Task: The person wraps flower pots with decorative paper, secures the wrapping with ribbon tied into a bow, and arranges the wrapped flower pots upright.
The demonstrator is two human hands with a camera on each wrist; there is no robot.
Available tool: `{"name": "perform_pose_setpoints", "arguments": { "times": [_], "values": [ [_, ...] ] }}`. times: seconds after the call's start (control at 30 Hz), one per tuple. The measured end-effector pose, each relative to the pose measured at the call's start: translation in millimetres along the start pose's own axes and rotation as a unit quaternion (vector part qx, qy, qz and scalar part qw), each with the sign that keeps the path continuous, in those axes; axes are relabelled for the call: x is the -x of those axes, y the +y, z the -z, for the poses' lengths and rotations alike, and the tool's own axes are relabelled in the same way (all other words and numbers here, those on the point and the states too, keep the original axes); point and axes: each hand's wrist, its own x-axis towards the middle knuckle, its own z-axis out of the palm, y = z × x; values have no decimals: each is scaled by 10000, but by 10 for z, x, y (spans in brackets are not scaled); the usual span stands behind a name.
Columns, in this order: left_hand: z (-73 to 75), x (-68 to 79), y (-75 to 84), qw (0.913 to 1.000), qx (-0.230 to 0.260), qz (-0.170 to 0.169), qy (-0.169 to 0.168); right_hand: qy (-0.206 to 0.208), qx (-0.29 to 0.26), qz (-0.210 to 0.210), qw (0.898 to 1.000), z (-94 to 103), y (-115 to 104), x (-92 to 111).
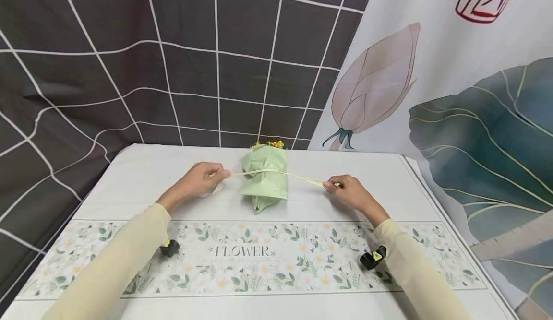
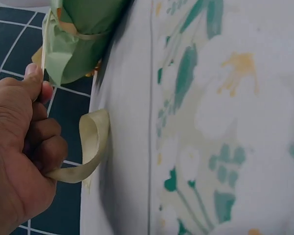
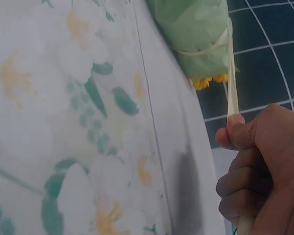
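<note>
A bouquet wrapped in pale green paper lies on the white tabletop, with yellow and orange flowers showing at its far end. Around its middle runs a thin cream ribbon, drawn out straight to both sides. My left hand pinches one end between thumb and forefinger, left of the bouquet; in the left wrist view the ribbon tail loops out below the curled fingers. On the other side, my right hand pinches the opposite end, its other fingers curled in. Both hands are apart from the wrapping paper.
A floral runner printed "FLOWER" crosses the table in front of the bouquet. Behind the table hangs a dark cloth with a white grid. A curtain with a printed lotus bud hangs at the right. Each sleeve carries a black wrist device.
</note>
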Motion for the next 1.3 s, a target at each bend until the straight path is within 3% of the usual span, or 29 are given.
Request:
{"name": "perform_pose_setpoints", "arguments": {
  "times": [0.3, 0.43, 0.57, 0.73, 0.87, 0.97, 1.03, 1.1, 1.13, 1.2, 1.23, 1.3],
  "values": [
    [-66, -85, -7, 9999, -103, -31, 44, 70, -107, 47, 9999, 18, 34, -6],
    [-48, -105, 78, 9993, 28, 301, -213, -204, -186, 14, 9996, 38, -75, -43],
    [-78, -168, 234, 9972, 361, 554, -364, -130, -339, 26, 9993, 10, -252, -101],
    [-212, -254, 428, 9840, 1388, 731, -849, 54, -904, 612, 9940, -167, -568, -234],
    [-317, -278, 491, 9806, 1576, 602, -1003, 72, -1107, 1108, 9876, -310, -815, -299],
    [-374, -284, 503, 9631, 2497, 524, -855, -18, -1044, 1409, 9845, -370, -944, -303],
    [-412, -295, 529, 9310, 3555, 485, -666, -78, -960, 1504, 9839, -393, -987, -297],
    [-452, -322, 575, 8926, 4471, 374, -437, -106, -903, 1520, 9842, -400, -1006, -289],
    [-472, -336, 607, 8811, 4712, 274, -305, -96, -892, 1507, 9845, -403, -1007, -288],
    [-516, -358, 678, 8765, 4812, 125, -70, -83, -935, 1470, 9847, -401, -1007, -288],
    [-541, -368, 708, 8815, 4721, 73, 47, -85, -967, 1456, 9846, -401, -1006, -287],
    [-584, -376, 757, 9007, 4339, 50, 201, -91, -1045, 1432, 9841, -408, -1005, -290]
  ]
}}
